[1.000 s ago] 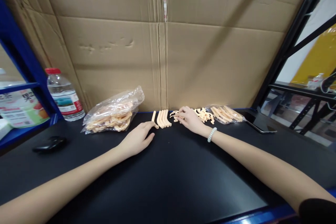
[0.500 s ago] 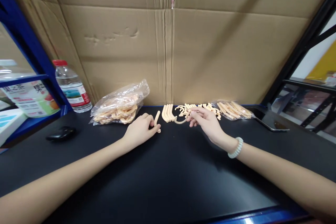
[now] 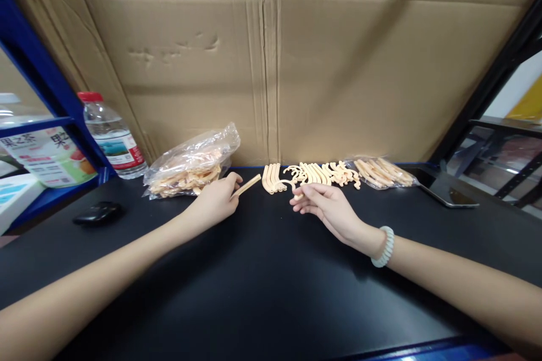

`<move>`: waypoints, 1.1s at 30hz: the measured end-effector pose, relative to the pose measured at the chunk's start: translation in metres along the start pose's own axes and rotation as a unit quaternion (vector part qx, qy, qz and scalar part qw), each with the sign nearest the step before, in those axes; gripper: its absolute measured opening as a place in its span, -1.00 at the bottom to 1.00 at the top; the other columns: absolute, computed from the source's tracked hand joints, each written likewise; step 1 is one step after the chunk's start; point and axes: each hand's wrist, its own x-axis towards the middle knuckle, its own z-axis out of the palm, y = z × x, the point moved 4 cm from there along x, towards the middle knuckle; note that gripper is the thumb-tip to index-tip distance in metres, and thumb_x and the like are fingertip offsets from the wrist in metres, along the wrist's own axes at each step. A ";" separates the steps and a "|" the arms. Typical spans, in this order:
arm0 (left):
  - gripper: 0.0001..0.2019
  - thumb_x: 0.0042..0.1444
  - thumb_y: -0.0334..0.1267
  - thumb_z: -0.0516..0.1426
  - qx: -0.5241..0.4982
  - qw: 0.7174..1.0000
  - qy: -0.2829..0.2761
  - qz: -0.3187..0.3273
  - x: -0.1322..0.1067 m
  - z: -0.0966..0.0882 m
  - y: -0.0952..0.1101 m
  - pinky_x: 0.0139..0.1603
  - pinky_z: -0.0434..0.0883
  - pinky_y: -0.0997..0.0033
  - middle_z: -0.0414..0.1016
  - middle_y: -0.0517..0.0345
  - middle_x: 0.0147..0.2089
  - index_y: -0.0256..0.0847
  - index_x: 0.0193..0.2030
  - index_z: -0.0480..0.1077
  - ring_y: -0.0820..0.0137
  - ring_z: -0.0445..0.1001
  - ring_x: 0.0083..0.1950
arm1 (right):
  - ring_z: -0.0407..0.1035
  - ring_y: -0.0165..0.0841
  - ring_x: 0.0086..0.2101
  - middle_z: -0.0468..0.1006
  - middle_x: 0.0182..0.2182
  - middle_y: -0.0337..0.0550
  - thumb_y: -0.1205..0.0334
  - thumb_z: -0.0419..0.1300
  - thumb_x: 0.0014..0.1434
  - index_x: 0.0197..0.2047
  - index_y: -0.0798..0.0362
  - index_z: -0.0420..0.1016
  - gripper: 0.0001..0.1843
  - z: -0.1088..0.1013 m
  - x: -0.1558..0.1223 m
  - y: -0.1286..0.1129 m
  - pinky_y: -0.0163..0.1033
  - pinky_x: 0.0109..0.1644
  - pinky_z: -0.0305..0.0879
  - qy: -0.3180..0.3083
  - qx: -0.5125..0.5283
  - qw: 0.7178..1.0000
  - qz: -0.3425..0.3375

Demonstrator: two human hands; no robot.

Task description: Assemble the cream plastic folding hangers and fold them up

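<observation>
My left hand (image 3: 217, 198) is closed on a slim beige plastic bar (image 3: 248, 185), which sticks out to the right, tilted upward past my fingers. My right hand (image 3: 330, 207) pinches a curved beige plastic hook (image 3: 288, 183) between thumb and fingers; its arc points left. Behind the hook, several curved beige bars (image 3: 271, 176) lie side by side. Farther right are another row of bars (image 3: 315, 173), and a cluster of smaller beige pieces (image 3: 345, 174).
A clear bag of beige pieces (image 3: 190, 169) lies behind my left hand, another bag (image 3: 383, 172) at the right beside a phone-like dark slab (image 3: 451, 194). A black mouse (image 3: 98, 214) and a water bottle (image 3: 112, 138) stand left. A cardboard wall (image 3: 359, 84) closes the back.
My left hand has lifted the bar and turned it from nearly upright to a slant, drawing slightly left. My right hand has moved a little left and down with the hook, uncovering the bars behind.
</observation>
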 end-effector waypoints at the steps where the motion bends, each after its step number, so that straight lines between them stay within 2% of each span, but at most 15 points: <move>1: -0.70 0.09 -0.35 -0.01 -0.015 1.000 0.010 -0.003 0.001 -0.003 0.001 -0.24 0.43 0.25 0.55 -0.04 -0.16 -0.23 -0.01 0.26 0.22 0.55 -0.25 | 0.49 -0.41 -0.38 0.61 -0.38 -0.11 -0.02 0.32 0.06 -0.30 0.11 0.57 -0.67 -0.002 0.000 0.001 -0.25 -0.23 0.39 0.013 0.002 1.000 -0.001; 3: -0.66 0.14 -0.27 0.00 -0.096 0.995 0.029 -0.016 0.001 -0.008 0.006 -0.30 0.45 0.28 0.55 -0.01 -0.20 -0.25 0.07 0.21 0.27 0.55 -0.31 | 0.46 -0.43 -0.40 0.60 -0.39 -0.14 0.05 0.37 0.01 -0.30 0.10 0.55 -0.70 -0.004 0.002 0.002 -0.26 -0.25 0.38 0.036 0.008 0.999 0.002; 4: -0.64 0.14 -0.23 0.03 -0.169 0.985 0.035 -0.028 0.000 -0.009 0.011 -0.32 0.47 0.29 0.54 0.03 -0.24 -0.26 0.07 0.21 0.29 0.54 -0.33 | 0.45 -0.43 -0.40 0.59 -0.40 -0.15 0.09 0.40 -0.02 -0.29 0.10 0.54 -0.70 -0.005 0.002 0.003 -0.26 -0.24 0.38 0.043 0.017 0.999 0.008; 6: -0.63 0.07 -0.19 0.13 -0.345 0.937 0.023 -0.052 -0.007 -0.007 0.025 -0.28 0.50 0.29 0.51 0.09 -0.28 -0.26 0.01 0.28 0.31 0.54 -0.29 | 0.45 -0.43 -0.39 0.59 -0.41 -0.18 0.15 0.44 -0.07 -0.22 0.08 0.50 -0.64 -0.006 0.003 0.005 -0.26 -0.22 0.39 0.048 0.048 0.997 0.023; 8: -0.63 0.04 -0.18 0.18 -0.468 0.880 -0.010 -0.081 -0.017 0.001 0.041 -0.19 0.51 0.28 0.50 0.09 -0.24 -0.27 -0.02 0.34 0.34 0.54 -0.24 | 0.45 -0.45 -0.39 0.60 -0.39 -0.21 0.21 0.45 -0.09 -0.13 0.05 0.46 -0.56 -0.004 0.002 0.006 -0.28 -0.21 0.38 0.034 0.079 0.996 0.031; 10: -0.67 0.00 -0.17 0.24 -0.536 0.838 -0.024 -0.098 -0.028 0.010 0.055 -0.15 0.50 0.29 0.49 0.12 -0.27 -0.28 -0.12 0.38 0.37 0.53 -0.27 | 0.45 -0.47 -0.38 0.61 -0.35 -0.20 0.23 0.44 -0.07 -0.15 0.05 0.46 -0.60 0.001 0.001 0.005 -0.31 -0.20 0.38 0.006 0.086 0.996 0.031; 11: -0.70 -0.02 -0.17 0.26 -0.549 0.831 -0.012 -0.091 -0.033 0.013 0.060 -0.15 0.49 0.30 0.48 0.15 -0.29 -0.27 -0.18 0.39 0.38 0.52 -0.27 | 0.46 -0.47 -0.36 0.61 -0.33 -0.19 0.23 0.43 -0.05 -0.20 0.06 0.48 -0.66 0.003 0.001 0.005 -0.32 -0.19 0.38 -0.010 0.080 0.996 0.030; 13: -0.77 -0.01 -0.18 0.26 -0.546 0.836 0.009 -0.063 -0.039 0.016 0.066 -0.16 0.49 0.32 0.47 0.18 -0.32 -0.26 -0.28 0.39 0.39 0.50 -0.29 | 0.49 -0.43 -0.29 0.61 -0.30 -0.15 0.22 0.42 -0.03 -0.30 0.09 0.48 -0.75 0.007 0.000 0.005 -0.31 -0.16 0.39 -0.038 0.067 0.997 0.029; 18: -0.85 0.04 -0.23 0.23 -0.528 0.844 0.088 -0.041 -0.043 0.016 0.064 -0.12 0.47 0.34 0.48 0.17 -0.29 -0.23 -0.32 0.37 0.38 0.52 -0.24 | 0.48 -0.34 -0.14 0.61 -0.19 -0.11 0.18 0.40 0.01 -0.33 0.07 0.48 -0.78 0.014 -0.003 0.006 -0.26 -0.12 0.41 -0.106 0.044 0.993 0.037; 21: -0.84 0.05 -0.23 0.23 -0.528 0.844 0.080 -0.044 -0.042 0.018 0.062 -0.13 0.48 0.34 0.50 0.16 -0.29 -0.22 -0.31 0.35 0.37 0.54 -0.24 | 0.48 -0.34 -0.13 0.58 -0.13 -0.09 0.14 0.38 0.04 -0.32 0.08 0.49 -0.78 0.017 -0.004 0.008 -0.22 -0.10 0.42 -0.139 0.036 0.988 0.052; 28: -0.85 0.07 -0.19 0.21 -0.488 0.870 0.064 -0.030 -0.044 0.019 0.063 -0.15 0.50 0.30 0.53 0.12 -0.28 -0.21 -0.31 0.37 0.31 0.56 -0.21 | 0.55 -0.34 -0.28 0.59 -0.34 -0.17 0.15 0.39 0.03 -0.36 0.09 0.41 -0.74 0.020 -0.005 0.008 -0.24 -0.17 0.42 -0.140 0.055 0.985 0.083; 33: -0.83 0.06 -0.18 0.23 -0.490 0.869 0.066 -0.031 -0.045 0.020 0.063 -0.17 0.52 0.31 0.51 0.14 -0.31 -0.22 -0.32 0.38 0.30 0.56 -0.22 | 0.56 -0.31 -0.28 0.60 -0.34 -0.14 0.16 0.39 0.03 -0.35 0.10 0.39 -0.73 0.020 -0.005 0.008 -0.22 -0.16 0.41 -0.143 0.054 0.984 0.090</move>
